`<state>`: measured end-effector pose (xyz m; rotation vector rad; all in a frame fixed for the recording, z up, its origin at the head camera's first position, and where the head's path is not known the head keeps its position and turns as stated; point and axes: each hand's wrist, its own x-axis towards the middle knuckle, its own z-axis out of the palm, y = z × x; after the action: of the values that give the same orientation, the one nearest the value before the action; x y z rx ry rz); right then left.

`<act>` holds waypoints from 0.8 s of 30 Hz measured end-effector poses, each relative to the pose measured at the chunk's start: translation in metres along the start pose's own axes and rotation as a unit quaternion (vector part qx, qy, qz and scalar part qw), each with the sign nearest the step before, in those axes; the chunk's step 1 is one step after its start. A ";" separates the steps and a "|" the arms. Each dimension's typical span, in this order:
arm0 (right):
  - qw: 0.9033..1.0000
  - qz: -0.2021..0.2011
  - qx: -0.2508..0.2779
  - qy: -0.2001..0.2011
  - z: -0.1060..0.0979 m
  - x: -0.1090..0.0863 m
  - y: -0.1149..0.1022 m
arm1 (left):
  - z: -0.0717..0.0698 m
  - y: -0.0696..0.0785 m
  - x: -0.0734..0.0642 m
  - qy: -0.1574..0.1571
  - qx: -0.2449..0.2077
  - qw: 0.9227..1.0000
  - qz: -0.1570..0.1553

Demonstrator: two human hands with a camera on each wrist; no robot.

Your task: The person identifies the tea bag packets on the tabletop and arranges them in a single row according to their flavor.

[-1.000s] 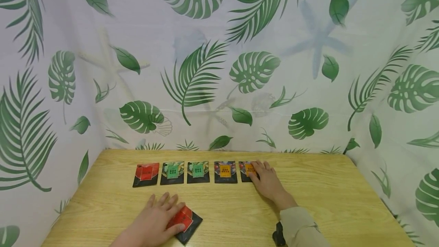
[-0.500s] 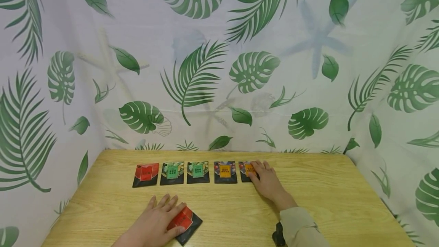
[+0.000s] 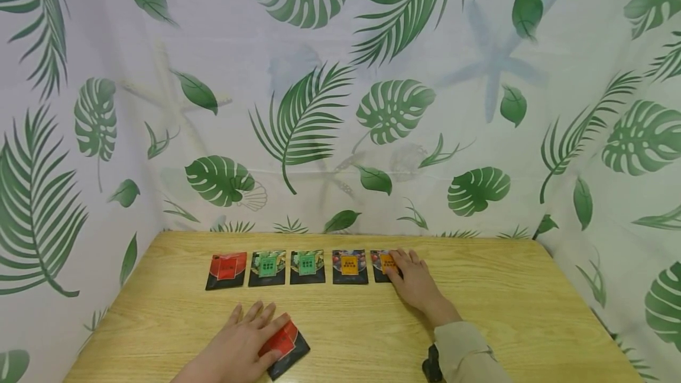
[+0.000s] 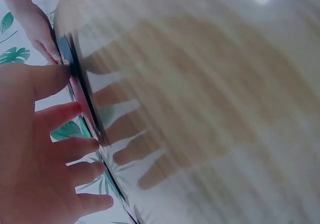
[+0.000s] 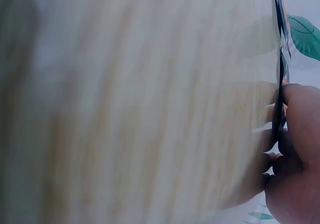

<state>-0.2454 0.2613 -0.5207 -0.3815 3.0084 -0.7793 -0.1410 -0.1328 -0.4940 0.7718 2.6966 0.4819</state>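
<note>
In the head view, my left hand [image 3: 242,338] lies over a red and black packet [image 3: 282,347] set at a slant near the table's front. Its fingers are spread and straight, with the thumb and index finger on the packet and part of it covered. The left wrist view shows this packet [image 4: 82,92] edge-on beside the fingertips. My right hand [image 3: 417,279] rests on the rightmost orange-labelled packet [image 3: 382,265], covering its right side. The right wrist view has the right thumb [image 5: 297,97] against that packet's thin edge.
Left of the right hand, a row of flat packets runs along the back: an orange-labelled packet [image 3: 349,266], two green packets [image 3: 307,266] and a red packet [image 3: 226,270]. The wooden table [image 3: 505,306] meets a leaf-patterned cloth [image 3: 330,205] behind and at both sides.
The slanted red packet under my left hand has shifted slightly left and turned a little. The right hand and the row of packets stay in place.
</note>
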 end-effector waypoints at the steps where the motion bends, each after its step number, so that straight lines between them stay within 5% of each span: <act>1: 1.000 -0.002 0.001 0.003 0.001 0.000 0.001 | -0.001 0.000 0.000 -0.001 0.001 1.000 0.000; 14: 1.000 0.009 -0.008 -0.006 0.000 0.000 0.001 | 0.000 0.005 0.001 -0.022 -0.003 0.999 -0.029; 24: 1.000 0.010 -0.008 0.000 0.001 0.000 0.001 | 0.001 0.000 -0.001 -0.008 0.013 1.000 -0.024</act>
<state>-0.2458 0.2622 -0.5219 -0.3526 3.0152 -0.7527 -0.1397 -0.1333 -0.4946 0.7130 2.7040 0.4283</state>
